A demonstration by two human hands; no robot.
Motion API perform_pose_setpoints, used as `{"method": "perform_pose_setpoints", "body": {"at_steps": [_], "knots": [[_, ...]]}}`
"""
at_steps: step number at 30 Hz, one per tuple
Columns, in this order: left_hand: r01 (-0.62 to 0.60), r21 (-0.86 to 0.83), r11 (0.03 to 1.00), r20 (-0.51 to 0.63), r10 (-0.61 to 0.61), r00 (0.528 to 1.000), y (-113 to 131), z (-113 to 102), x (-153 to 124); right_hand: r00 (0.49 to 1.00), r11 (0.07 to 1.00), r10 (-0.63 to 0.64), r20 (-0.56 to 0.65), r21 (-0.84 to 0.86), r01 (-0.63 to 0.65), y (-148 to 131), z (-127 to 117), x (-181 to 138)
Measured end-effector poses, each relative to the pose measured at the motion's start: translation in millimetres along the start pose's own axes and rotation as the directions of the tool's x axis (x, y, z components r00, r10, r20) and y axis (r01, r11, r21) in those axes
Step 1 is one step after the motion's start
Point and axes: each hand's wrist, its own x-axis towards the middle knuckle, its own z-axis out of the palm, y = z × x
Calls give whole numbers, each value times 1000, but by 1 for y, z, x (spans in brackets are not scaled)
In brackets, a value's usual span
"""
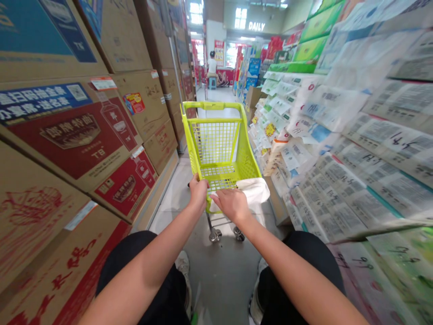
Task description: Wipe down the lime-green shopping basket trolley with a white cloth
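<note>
A lime-green shopping cart (251, 155) stands in the aisle right in front of my bent knees. Its basket has slatted walls and a grid floor, and small caster wheels show below. My left hand (199, 192) is closed around the near left corner of the basket rim. With my right hand (230, 202) I press a white cloth (255, 190) against the near rim. The cloth's loose end spreads to the right over the corner. My right fingertips are partly hidden by the hand and cloth.
Stacked cardboard cartons (71, 131) wall the left side. Wrapped packs of tissue paper (338, 180) with handwritten prices are piled on the right, close to the cart. Down the aisle, a person (212, 65) in a white top sits on a blue stool (212, 83).
</note>
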Motion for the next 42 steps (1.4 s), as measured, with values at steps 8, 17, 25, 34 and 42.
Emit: {"method": "perform_pose_setpoints", "body": {"at_steps": [8,17,25,34,42], "knots": [[68,137,988,148,-89,985,18,-27,22,999,996,-23,-44,-86,19,37,-6,-11],[11,97,995,57,-16,998,11,-18,2,994,998,40,-99,-45,-45,14,-4,-17],[-34,223,974,146,1,989,7,-15,4,999,999,34,17,3,-34,-17,-7,-1],[59,190,980,161,-90,983,28,-44,36,997,992,64,-40,-106,-68,28,-11,-12],[-67,122,990,145,50,988,-2,-4,-13,992,990,130,-3,-51,-130,-16,-10,-7]]}}
